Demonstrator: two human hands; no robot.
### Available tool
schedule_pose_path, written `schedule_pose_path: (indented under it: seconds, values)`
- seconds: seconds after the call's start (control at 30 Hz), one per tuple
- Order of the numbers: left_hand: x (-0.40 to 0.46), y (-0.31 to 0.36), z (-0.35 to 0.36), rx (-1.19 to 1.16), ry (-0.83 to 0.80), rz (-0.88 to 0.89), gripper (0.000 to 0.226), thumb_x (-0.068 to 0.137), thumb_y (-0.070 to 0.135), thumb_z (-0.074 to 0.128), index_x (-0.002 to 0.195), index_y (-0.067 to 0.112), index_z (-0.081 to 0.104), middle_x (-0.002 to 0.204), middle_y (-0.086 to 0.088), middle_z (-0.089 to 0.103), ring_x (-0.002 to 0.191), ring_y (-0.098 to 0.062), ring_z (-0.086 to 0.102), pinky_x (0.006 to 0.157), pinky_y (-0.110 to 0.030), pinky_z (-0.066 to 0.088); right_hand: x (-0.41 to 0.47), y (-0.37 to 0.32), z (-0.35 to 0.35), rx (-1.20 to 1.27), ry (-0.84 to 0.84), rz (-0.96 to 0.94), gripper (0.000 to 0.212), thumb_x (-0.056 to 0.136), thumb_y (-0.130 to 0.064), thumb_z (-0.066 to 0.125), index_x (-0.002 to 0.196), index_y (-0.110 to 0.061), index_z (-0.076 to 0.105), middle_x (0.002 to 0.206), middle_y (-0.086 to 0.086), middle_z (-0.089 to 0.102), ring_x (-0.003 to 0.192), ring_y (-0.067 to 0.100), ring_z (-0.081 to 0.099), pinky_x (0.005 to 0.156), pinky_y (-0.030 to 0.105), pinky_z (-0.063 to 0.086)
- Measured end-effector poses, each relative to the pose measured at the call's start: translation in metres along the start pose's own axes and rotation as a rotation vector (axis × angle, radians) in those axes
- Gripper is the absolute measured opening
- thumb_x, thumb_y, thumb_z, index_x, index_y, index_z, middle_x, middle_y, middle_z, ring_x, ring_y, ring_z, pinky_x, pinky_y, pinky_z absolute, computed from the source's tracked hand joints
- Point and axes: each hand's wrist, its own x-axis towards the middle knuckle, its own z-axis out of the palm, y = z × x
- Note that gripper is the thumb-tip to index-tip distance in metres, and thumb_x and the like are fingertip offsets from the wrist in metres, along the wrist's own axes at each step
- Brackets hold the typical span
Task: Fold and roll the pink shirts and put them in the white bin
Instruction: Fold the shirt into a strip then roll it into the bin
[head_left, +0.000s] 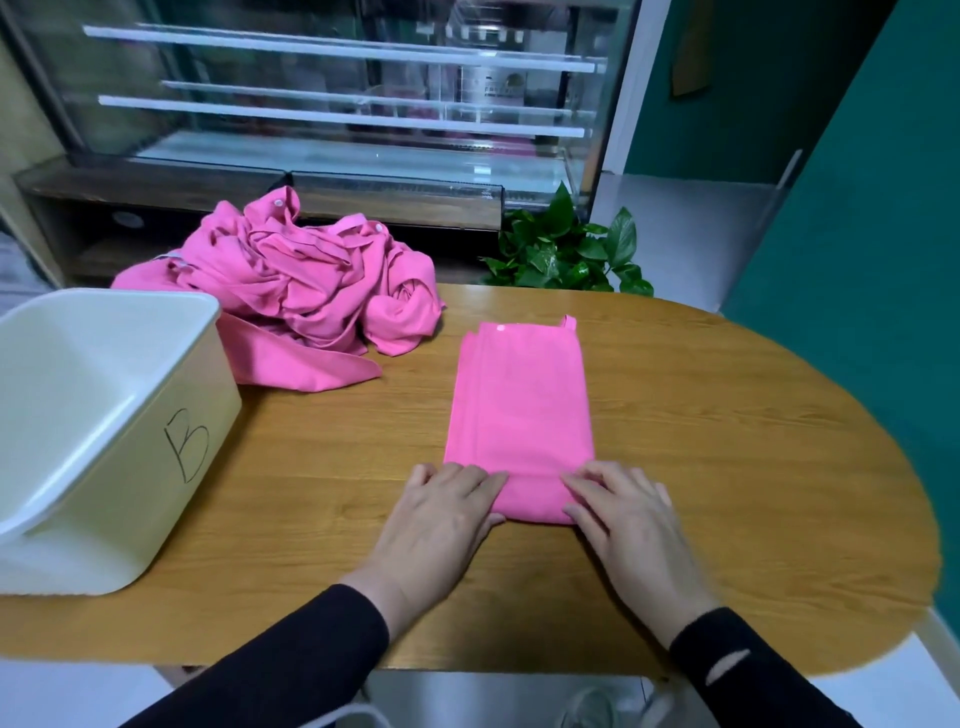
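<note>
A pink shirt (522, 410), folded into a long narrow strip, lies flat in the middle of the wooden table (727, 441). Its near end is turned over into the start of a roll. My left hand (441, 519) holds the roll's left end, fingers on top and thumb at its near edge. My right hand (628, 519) holds the right end the same way. A heap of crumpled pink shirts (306, 280) sits at the table's far left. The white bin (119, 431), marked with a letter B, stands on the left with nothing visible inside.
A glass display case (337, 104) stands behind the table, and a green leafy plant (566, 249) beyond its far edge. A teal wall (857, 208) runs along the right. The table's right end is rounded.
</note>
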Motion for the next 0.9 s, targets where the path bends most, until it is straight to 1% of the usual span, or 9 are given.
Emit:
schedule_pose_path:
  seconds: [0.1, 0.23, 0.33, 0.4, 0.5, 0.6, 0.7, 0.83, 0.9]
  values:
    - [-0.001, -0.001, -0.002, -0.068, -0.001, -0.024, 0.040, 0.102, 0.042, 0.047, 0.135, 0.021, 0.057, 0.106, 0.008, 0.063, 0.093, -0.016, 0.055, 0.078, -0.035, 0.037, -0.008, 0.004, 0.003, -0.051, -0.059, -0.021, 0.056, 0.087, -0.047, 0.067, 0.137, -0.023, 0.059, 0.128, -0.010, 0.058, 0.118, 0.012, 0.049, 0.090, 0.030, 0.036]
    - [-0.004, -0.007, 0.000, -0.228, -0.025, -0.055, 0.047, 0.098, 0.054, 0.046, 0.132, 0.024, 0.058, 0.104, 0.008, 0.064, 0.096, -0.015, 0.056, 0.083, -0.028, 0.034, -0.005, 0.003, -0.002, -0.042, -0.091, -0.023, 0.046, 0.091, -0.048, 0.059, 0.133, -0.031, 0.057, 0.118, -0.018, 0.058, 0.108, 0.007, 0.050, 0.087, 0.034, 0.040]
    - [-0.009, -0.017, 0.000, -0.332, -0.004, -0.091, 0.053, 0.089, 0.061, 0.054, 0.130, 0.028, 0.058, 0.113, 0.013, 0.063, 0.105, -0.010, 0.056, 0.089, -0.025, 0.033, -0.002, 0.008, -0.006, -0.020, -0.116, -0.032, 0.040, 0.094, -0.052, 0.051, 0.127, -0.033, 0.058, 0.110, -0.021, 0.054, 0.103, 0.006, 0.048, 0.087, 0.032, 0.033]
    - [-0.010, -0.020, 0.000, -0.354, 0.013, -0.114, 0.052, 0.088, 0.062, 0.054, 0.128, 0.028, 0.058, 0.113, 0.013, 0.063, 0.105, -0.009, 0.055, 0.088, -0.026, 0.034, -0.002, 0.013, -0.006, 0.012, -0.149, -0.017, 0.044, 0.094, -0.057, 0.047, 0.129, -0.033, 0.059, 0.110, -0.025, 0.051, 0.106, 0.004, 0.045, 0.090, 0.029, 0.027]
    - [-0.010, -0.019, -0.002, -0.380, 0.002, -0.137, 0.052, 0.090, 0.068, 0.048, 0.121, 0.029, 0.062, 0.104, 0.015, 0.064, 0.098, -0.006, 0.055, 0.087, -0.029, 0.035, -0.002, 0.019, -0.008, 0.037, -0.199, 0.000, 0.058, 0.092, -0.067, 0.037, 0.133, -0.031, 0.058, 0.117, -0.026, 0.047, 0.117, 0.002, 0.038, 0.097, 0.029, 0.024]
    - [-0.011, -0.018, -0.002, -0.413, -0.023, -0.167, 0.058, 0.092, 0.072, 0.039, 0.115, 0.026, 0.065, 0.101, 0.016, 0.065, 0.095, -0.003, 0.053, 0.089, -0.028, 0.033, -0.002, 0.020, -0.009, 0.065, -0.245, 0.006, 0.065, 0.090, -0.073, 0.029, 0.131, -0.031, 0.057, 0.117, -0.024, 0.044, 0.115, 0.001, 0.036, 0.097, 0.029, 0.025]
    - [-0.010, -0.017, -0.002, -0.424, -0.027, -0.210, 0.066, 0.092, 0.075, 0.029, 0.108, 0.025, 0.067, 0.096, 0.015, 0.066, 0.092, -0.003, 0.052, 0.089, -0.028, 0.033, -0.001, 0.020, -0.006, 0.075, -0.272, 0.005, 0.075, 0.087, -0.082, 0.012, 0.127, -0.034, 0.054, 0.114, -0.025, 0.043, 0.111, 0.000, 0.038, 0.094, 0.028, 0.025]
    - [-0.009, -0.017, 0.000, -0.427, -0.050, -0.283, 0.071, 0.090, 0.079, 0.015, 0.093, 0.026, 0.063, 0.082, 0.013, 0.062, 0.084, -0.006, 0.050, 0.084, -0.028, 0.030, 0.003, 0.021, -0.003, 0.169, -0.195, 0.066, 0.055, 0.087, -0.084, 0.021, 0.112, -0.045, 0.051, 0.103, -0.031, 0.049, 0.106, -0.007, 0.043, 0.095, 0.028, 0.027]
    - [-0.008, -0.017, 0.001, -0.389, -0.053, -0.304, 0.070, 0.090, 0.080, 0.012, 0.088, 0.029, 0.060, 0.078, 0.014, 0.060, 0.082, -0.007, 0.050, 0.082, -0.028, 0.028, 0.004, 0.021, 0.000, 0.199, -0.147, 0.094, 0.052, 0.088, -0.082, 0.025, 0.108, -0.044, 0.054, 0.102, -0.031, 0.051, 0.106, -0.009, 0.042, 0.094, 0.029, 0.027]
